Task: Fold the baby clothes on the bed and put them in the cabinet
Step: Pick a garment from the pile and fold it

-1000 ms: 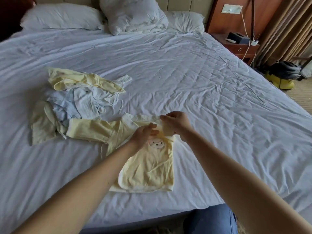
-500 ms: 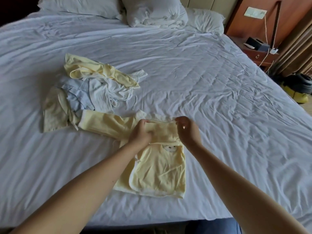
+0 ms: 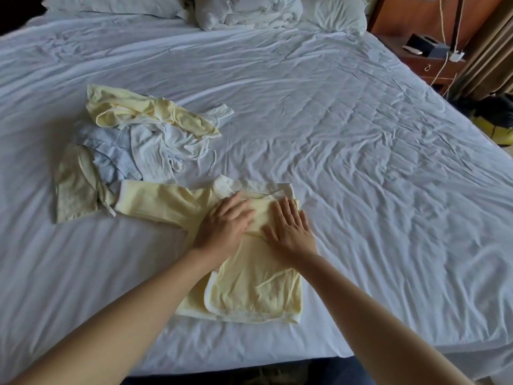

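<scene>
Pile of unfolded baby clothes (image 3: 133, 143), left on bed (image 3: 361, 162): thin, limp, tie strings likely to snag. Yellow baby top (image 3: 249, 290), centre, near edge: light, soft, probably slumps if lifted; one sleeve spread toward pile. Your left hand (image 3: 224, 226), right hand (image 3: 290, 232): both flat, fingers straight, pressing folded-in part. Take hold at hem corners.

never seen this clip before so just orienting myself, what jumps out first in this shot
Both hands, the left hand and the right hand, press flat on the upper part of a pale yellow baby top near the front edge of the white bed. One sleeve still sticks out to the left. Just beyond it sits a rumpled pile of unfolded baby clothes in yellow, blue and white.
</scene>
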Tool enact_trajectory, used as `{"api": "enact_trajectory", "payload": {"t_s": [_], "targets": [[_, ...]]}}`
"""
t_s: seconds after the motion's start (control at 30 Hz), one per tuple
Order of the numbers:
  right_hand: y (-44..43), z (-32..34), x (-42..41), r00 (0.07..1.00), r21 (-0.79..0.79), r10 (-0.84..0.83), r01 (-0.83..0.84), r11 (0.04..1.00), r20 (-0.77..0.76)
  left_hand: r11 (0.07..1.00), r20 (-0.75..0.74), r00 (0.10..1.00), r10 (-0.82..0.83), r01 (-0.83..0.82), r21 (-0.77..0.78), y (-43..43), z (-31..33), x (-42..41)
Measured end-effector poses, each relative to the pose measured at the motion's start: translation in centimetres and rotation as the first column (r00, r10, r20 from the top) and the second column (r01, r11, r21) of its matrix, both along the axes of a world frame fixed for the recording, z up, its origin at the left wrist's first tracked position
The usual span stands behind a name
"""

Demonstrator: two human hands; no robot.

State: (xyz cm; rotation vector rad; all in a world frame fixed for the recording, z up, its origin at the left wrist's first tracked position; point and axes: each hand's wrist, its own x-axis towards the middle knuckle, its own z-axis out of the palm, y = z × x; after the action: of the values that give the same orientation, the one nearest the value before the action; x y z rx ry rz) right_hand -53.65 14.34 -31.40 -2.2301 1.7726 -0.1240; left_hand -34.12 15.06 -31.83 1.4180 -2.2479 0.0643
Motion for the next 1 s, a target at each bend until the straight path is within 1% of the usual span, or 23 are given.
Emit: {"api": "enact_trajectory", "payload": {"t_s": [0.03, 0.13, 0.23, 0.37, 0.47, 0.53, 0.6, 0.67, 0.7, 0.77, 0.8, 0.87, 0.93, 1.0], "targets": [[0.0, -0.2, 0.1, 1.0, -0.009, -0.009, 0.009, 1.0, -0.013, 0.996, 0.033, 0.999, -0.008, 0.005, 0.094, 0.0, -0.4, 0.3], [0.1, -0.6, 0.1, 0.998, -0.016, -0.046, 0.046, 0.999, -0.042, 0.944, 0.135, 0.989, 0.062, -0.102, 0.314, -0.2, -0.9, 1.0], [0.0, -0.6, 0.1, 0.996, 0.009, -0.063, 0.064, 0.998, -0.06, 0.915, 0.208, 0.975, 0.082, -0.156, 0.371, -0.3, -0.8, 0.8], [-0.2, 0.6, 0.4, 0.994, 0.1, -0.054, 0.064, 0.993, -0.097, 0.888, 0.226, 0.971, 0.077, -0.17, 0.427, -0.2, -0.3, 0.9], [-0.1, 1.7, 0.3, 0.99, 0.171, -0.06, 0.081, 0.982, -0.126, 0.898, 0.24, 0.969, 0.061, -0.158, 0.41, 1.3, 0.0, 1.7], [0.1, 2.2, 0.6, 0.986, 0.183, -0.085, 0.11, 0.977, -0.144, 0.911, 0.232, 0.972, 0.046, -0.136, 0.389, 3.1, 0.0, 2.7], [0.3, 2.8, 1.6, 0.984, 0.135, -0.11, 0.129, 0.982, -0.142, 0.921, 0.227, 0.974, 0.008, -0.095, 0.378, 4.9, 0.1, 4.0], [0.3, 3.7, 3.0, 0.988, 0.057, -0.09, 0.097, 0.994, -0.122, 0.916, 0.222, 0.973, -0.058, -0.036, 0.399, 6.1, 0.5, 5.3], [0.3, 4.2, 3.9, 0.994, 0.017, -0.056, 0.058, 0.998, -0.098, 0.911, 0.197, 0.976, -0.093, 0.003, 0.413, 6.5, 0.7, 6.0], [0.2, 5.3, 6.2, 0.999, -0.026, 0.045, -0.045, 0.999, -0.013, 0.915, 0.077, 0.99, -0.116, 0.077, 0.397, 7.1, 0.9, 7.5], [0.1, 5.8, 7.6, 0.994, -0.031, 0.101, -0.1, 0.994, 0.029, 0.925, 0.005, 0.995, -0.098, 0.09, 0.368, 7.3, 0.9, 8.3], [-0.2, 6.7, 10.8, 0.974, -0.043, 0.217, -0.215, 0.976, 0.064, 0.955, -0.089, 0.996, -0.023, 0.048, 0.292, 7.5, 0.6, 10.2], [-0.8, 7.4, 14.0, 0.943, -0.07, 0.325, -0.32, 0.945, 0.072, 0.978, -0.102, 0.994, 0.046, -0.024, 0.206, 7.4, 0.5, 12.0], [-1.6, 8.0, 17.1, 0.913, -0.081, 0.399, -0.393, 0.916, 0.085, 0.989, -0.091, 0.994, 0.061, -0.048, 0.138, 7.1, 0.4, 13.7]]}}
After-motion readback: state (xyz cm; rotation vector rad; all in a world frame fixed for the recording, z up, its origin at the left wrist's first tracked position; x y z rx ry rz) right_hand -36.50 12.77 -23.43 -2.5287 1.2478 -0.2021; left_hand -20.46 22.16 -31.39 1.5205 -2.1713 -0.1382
